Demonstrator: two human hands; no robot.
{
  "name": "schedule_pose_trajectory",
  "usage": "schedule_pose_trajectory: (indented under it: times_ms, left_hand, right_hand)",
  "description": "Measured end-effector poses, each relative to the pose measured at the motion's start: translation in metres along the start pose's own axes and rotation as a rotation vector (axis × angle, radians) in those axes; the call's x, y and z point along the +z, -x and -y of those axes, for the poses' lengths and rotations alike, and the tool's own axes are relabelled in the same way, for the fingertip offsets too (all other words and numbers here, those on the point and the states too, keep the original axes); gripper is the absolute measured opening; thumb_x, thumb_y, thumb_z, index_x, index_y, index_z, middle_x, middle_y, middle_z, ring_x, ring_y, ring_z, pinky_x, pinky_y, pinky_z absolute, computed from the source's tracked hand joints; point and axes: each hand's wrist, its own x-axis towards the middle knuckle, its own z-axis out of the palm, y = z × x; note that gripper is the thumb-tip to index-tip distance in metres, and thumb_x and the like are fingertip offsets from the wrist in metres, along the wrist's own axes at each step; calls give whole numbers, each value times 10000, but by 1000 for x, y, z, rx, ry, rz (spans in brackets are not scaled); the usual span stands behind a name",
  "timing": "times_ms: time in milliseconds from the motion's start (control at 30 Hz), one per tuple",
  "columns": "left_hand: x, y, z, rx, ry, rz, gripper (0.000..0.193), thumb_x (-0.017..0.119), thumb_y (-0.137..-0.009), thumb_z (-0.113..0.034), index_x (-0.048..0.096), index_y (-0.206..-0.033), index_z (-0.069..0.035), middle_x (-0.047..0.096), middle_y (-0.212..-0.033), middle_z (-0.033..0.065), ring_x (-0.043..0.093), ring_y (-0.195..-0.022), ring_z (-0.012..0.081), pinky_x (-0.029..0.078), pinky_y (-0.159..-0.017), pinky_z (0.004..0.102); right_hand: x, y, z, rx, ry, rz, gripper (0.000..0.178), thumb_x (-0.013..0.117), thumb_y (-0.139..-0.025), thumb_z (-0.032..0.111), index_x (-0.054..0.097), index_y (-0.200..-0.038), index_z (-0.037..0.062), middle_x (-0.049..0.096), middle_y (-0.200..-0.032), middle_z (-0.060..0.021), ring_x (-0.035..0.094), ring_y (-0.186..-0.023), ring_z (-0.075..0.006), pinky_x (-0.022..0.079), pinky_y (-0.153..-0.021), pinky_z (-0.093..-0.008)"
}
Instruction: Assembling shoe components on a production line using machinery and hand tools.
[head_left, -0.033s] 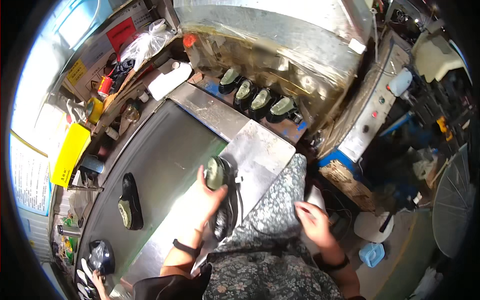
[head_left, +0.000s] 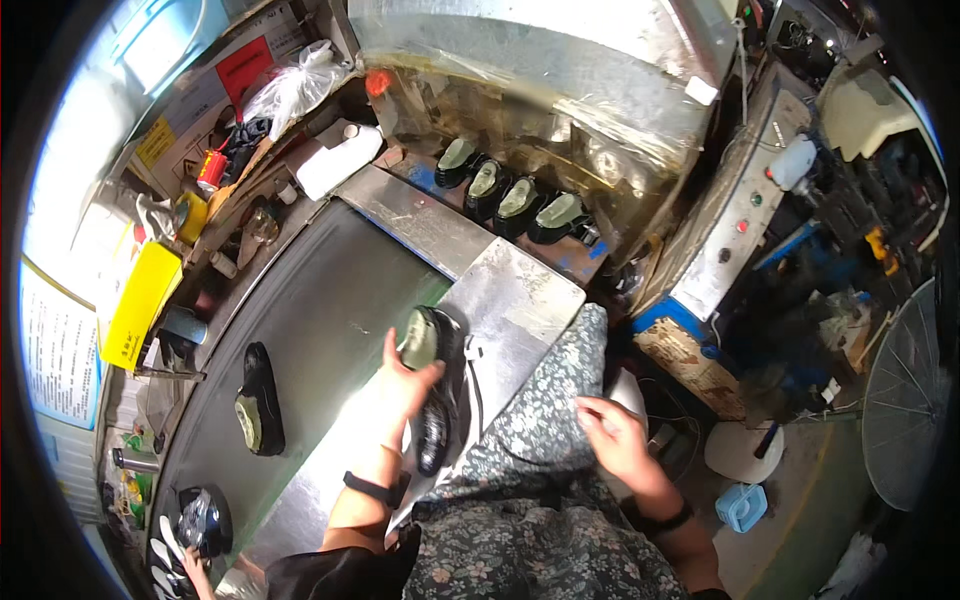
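Observation:
My left hand (head_left: 405, 388) grips a black shoe (head_left: 421, 338) with a pale green inside, its thumb across the shoe and its index finger stretched along the side. Just below the hand is a glossy black toe (head_left: 433, 440); I cannot tell whether it belongs to the same shoe. Both are over a bare metal worktop (head_left: 515, 290). My right hand (head_left: 612, 432) hovers by the edge of a flowered cloth (head_left: 545, 400) over my lap, its fingers bent together; whatever is between them is too small to tell.
Another black shoe (head_left: 262, 400) lies on the dark conveyor belt (head_left: 340, 270). Several shoes (head_left: 518, 205) line a shelf beyond the worktop. At the lower left, another person's hand (head_left: 195, 570) is beside white-soled items. A control box (head_left: 735, 235) stands right, a blue basket (head_left: 742, 508) below it.
The view has shifted slightly. My left hand and the shoe have moved a little left and away from me. My right hand has drifted slightly left.

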Motion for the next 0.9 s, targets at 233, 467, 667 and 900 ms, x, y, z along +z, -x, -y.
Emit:
schedule_pose_trajectory:
  times_ms: [233,467,667,900]
  left_hand:
    - [33,7,16,-299,1295,553,351,643,-851,-125,591,-1163,26,688,-1017,146,681,-891,269,552,-842,394]
    - [64,125,-89,133,1003,928,465,626,-916,-118,478,-1349,-34,571,-1301,82,523,-1191,165,385,-1037,335]
    - [95,128,-16,302,478,1013,285,629,-916,-12,599,-1197,19,668,-1071,29,598,-1011,92,474,-898,230]
    - [111,133,20,471,147,952,255,638,-905,-45,621,-1155,4,681,-1025,22,613,-947,102,485,-873,240]
  right_hand:
    - [41,19,33,187,-230,344,807,726,-862,229,263,-1509,96,381,-1489,-159,456,-1283,-212,419,-1019,-358]
    - [-82,62,68,223,-766,-93,839,702,-705,-27,367,-1470,50,362,-1507,-123,368,-1363,-205,297,-1108,-312]
    - [-275,79,84,-110,565,-789,803,746,-596,74,514,-1364,46,525,-1374,-142,504,-1265,-243,373,-1066,-341]
    - [-441,44,65,301,1116,-942,746,730,-635,213,546,-1356,265,454,-1446,-119,537,-1189,-357,441,-982,-422]
